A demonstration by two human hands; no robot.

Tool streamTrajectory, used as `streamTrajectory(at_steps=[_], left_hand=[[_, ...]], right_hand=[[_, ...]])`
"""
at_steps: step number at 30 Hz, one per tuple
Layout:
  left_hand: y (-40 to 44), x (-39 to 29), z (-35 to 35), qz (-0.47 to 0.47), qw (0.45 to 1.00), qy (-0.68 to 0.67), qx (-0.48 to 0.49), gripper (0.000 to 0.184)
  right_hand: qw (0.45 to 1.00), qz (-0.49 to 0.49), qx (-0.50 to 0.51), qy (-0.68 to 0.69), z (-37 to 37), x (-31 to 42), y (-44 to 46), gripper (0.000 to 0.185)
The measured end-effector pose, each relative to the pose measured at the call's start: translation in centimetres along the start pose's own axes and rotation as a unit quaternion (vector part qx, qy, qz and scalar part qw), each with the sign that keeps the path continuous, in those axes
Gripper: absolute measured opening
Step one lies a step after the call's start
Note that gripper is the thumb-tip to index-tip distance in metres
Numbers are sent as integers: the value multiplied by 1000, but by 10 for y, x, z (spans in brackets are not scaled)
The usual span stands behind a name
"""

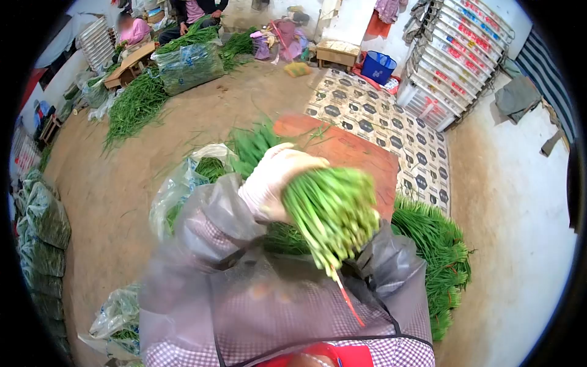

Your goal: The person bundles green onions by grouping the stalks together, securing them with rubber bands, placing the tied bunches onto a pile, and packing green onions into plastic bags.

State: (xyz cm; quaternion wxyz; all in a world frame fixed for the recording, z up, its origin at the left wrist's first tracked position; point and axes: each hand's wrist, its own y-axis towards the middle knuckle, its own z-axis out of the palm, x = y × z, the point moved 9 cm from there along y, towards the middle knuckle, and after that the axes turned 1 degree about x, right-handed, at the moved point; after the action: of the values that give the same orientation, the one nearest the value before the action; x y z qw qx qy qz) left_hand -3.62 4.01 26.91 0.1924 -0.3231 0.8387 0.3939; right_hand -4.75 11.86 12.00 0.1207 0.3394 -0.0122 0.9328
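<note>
My left hand (278, 177), in a pale glove, is wrapped round a thick bundle of green stalks (330, 214). The cut ends point down toward my chest, and the leafy tops (252, 145) show beyond the hand. A thin red and white strip (350, 304) hangs from the lower end of the bundle. My right hand is hidden behind the bundle; only the grey translucent sleeve shows at the right. Beneath the bundle lies a reddish-brown board (361, 160).
At my right is a pile of green bundles (431, 263). An open plastic bag of greens (168, 196) sits at my left. Stacked white crates (455, 61) stand back right, by a blue basket (378, 67). Two people (133, 30) sit at the back left, near heaped greens (137, 107).
</note>
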Motion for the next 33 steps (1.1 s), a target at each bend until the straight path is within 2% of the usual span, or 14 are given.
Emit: streamTrajectory(at_steps=[2, 7, 9, 11, 14, 17, 19, 21, 24, 27, 28, 30, 31, 33], left_hand=[[-2, -25, 17, 91, 980, 175, 13, 81], [-27, -31, 51, 33, 950, 299, 87, 77], [-37, -39, 15, 46, 979, 198, 16, 61], [-70, 14, 5, -87, 995, -49, 7, 45], [-112, 96, 60, -347, 907, -194, 139, 65], [-101, 111, 94, -212, 920, -324, 67, 79], [-114, 129, 106, -346, 727, -579, -128, 72], [-107, 122, 119, -272, 461, -835, -131, 61], [-114, 129, 120, -260, 439, -848, -144, 58], [-137, 136, 129, -407, 475, -762, -168, 51], [-134, 141, 131, -380, 508, -753, -173, 50], [-127, 141, 130, -341, 558, -741, -151, 47], [-128, 141, 130, -340, 557, -742, -150, 47], [-134, 141, 142, -382, 470, -786, -121, 48]], right_hand=[[998, -48, -25, -13, -3, 17, -1, 62], [990, -120, -76, 6, -15, 25, -10, 55], [987, -132, -79, 55, -6, 28, -12, 56], [983, -144, -113, -20, -23, 31, -11, 57], [960, -120, -214, -138, -53, 30, -9, 55], [937, -118, -230, -233, -36, 26, 2, 52], [938, -88, -243, -230, -31, 13, 9, 59], [904, -53, -216, -366, -30, 1, 21, 68], [876, -72, -221, -423, -18, 12, 29, 68], [833, -179, -234, -468, 6, 44, 45, 67], [804, -79, -313, -500, -6, 46, 49, 66], [739, -211, -295, -568, -26, 66, 60, 57], [767, -196, -386, -473, -50, 71, 60, 54], [731, -262, -422, -467, -59, 103, 66, 50]])
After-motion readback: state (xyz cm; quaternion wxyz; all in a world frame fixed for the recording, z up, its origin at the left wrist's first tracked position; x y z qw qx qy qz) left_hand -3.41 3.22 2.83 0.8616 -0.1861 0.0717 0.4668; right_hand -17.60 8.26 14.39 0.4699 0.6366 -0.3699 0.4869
